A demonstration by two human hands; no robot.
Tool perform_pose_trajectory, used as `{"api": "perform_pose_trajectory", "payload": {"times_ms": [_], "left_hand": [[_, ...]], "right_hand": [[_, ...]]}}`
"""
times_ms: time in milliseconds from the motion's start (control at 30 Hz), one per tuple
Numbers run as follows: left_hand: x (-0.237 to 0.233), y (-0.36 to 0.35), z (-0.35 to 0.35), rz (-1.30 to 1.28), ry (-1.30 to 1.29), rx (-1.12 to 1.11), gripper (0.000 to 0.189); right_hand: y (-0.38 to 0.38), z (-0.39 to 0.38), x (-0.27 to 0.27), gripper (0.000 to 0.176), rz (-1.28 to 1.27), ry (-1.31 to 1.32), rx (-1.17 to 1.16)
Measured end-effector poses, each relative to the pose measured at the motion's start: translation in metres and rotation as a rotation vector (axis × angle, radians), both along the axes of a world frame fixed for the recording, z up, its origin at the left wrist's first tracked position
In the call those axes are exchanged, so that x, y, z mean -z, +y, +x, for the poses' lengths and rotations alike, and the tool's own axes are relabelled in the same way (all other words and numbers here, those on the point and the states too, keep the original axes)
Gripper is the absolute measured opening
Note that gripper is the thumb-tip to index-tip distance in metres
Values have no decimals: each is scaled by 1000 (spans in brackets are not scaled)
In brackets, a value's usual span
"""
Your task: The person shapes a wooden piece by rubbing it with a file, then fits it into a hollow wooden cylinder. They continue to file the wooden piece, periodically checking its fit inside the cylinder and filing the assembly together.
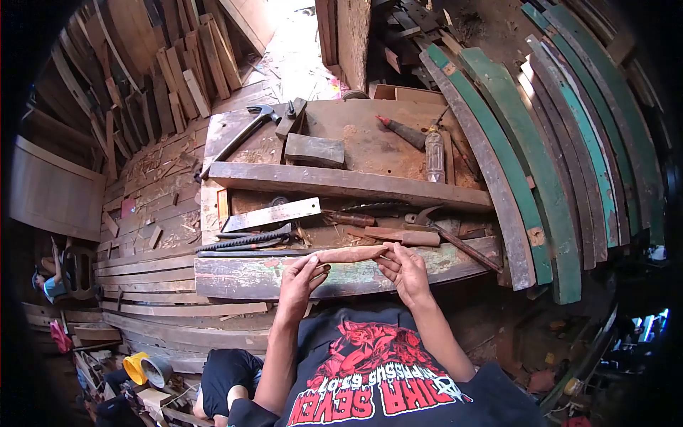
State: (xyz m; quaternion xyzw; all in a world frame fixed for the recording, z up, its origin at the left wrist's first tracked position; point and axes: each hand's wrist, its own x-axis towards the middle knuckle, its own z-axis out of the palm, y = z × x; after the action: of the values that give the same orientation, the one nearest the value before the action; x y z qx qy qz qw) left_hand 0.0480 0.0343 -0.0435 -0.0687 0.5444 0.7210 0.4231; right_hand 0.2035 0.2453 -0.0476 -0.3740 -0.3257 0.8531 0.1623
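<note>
Wooden stick point(350, 254): raised in front of the person's chest, between the two hands, and seen against the near edge of the table point(334, 117). Its long axis runs across the body, left to right, roughly in line with the near plank point(238, 279), whose green paint is worn; the right end sits slightly higher in view than the left. Whether the stick touches that plank cannot be confirmed from this angle.

Left hand point(299, 276): grip closed on the left end, thumb toward the person. Right hand point(404, 274): grip closed on the right end, between thumb and fingers. Neither hand is nearer; each has one end, and the middle of the stick is uncovered.

Directly beyond the stick: a wooden block point(404, 236), lying just past its right half, and a hammer point(462, 245), its handle slanting toward the near right corner. Beyond the left half: a twisted rod point(249, 243) and a square point(277, 213) with a pale blade.

Farther out: a long beam point(341, 185) lies across the table. Past it are a claw hammer point(245, 139) at left, a thick block point(314, 151) and a bottle point(435, 156) at right. Curved boards point(523, 149), some painted green, stand beyond the right side.
</note>
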Motion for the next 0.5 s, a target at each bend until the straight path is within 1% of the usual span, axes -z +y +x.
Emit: {"api": "perform_pose_trajectory", "payload": {"times_ms": [233, 367, 467, 500], "left_hand": [[12, -19, -19, 61, -24, 23, 28], [16, -33, -27, 89, -28, 124, 28], [6, -39, -28, 40, -41, 228, 30], [5, -42, -28, 29, -53, 259, 31]], "right_hand": [[-25, -12, -5, 35, 20, -29, 35], [-37, -17, -10, 58, 52, -53, 65], [-44, -19, -9, 73, 28, -49, 86], [-47, -21, -9, 74, 35, -53, 81]]}}
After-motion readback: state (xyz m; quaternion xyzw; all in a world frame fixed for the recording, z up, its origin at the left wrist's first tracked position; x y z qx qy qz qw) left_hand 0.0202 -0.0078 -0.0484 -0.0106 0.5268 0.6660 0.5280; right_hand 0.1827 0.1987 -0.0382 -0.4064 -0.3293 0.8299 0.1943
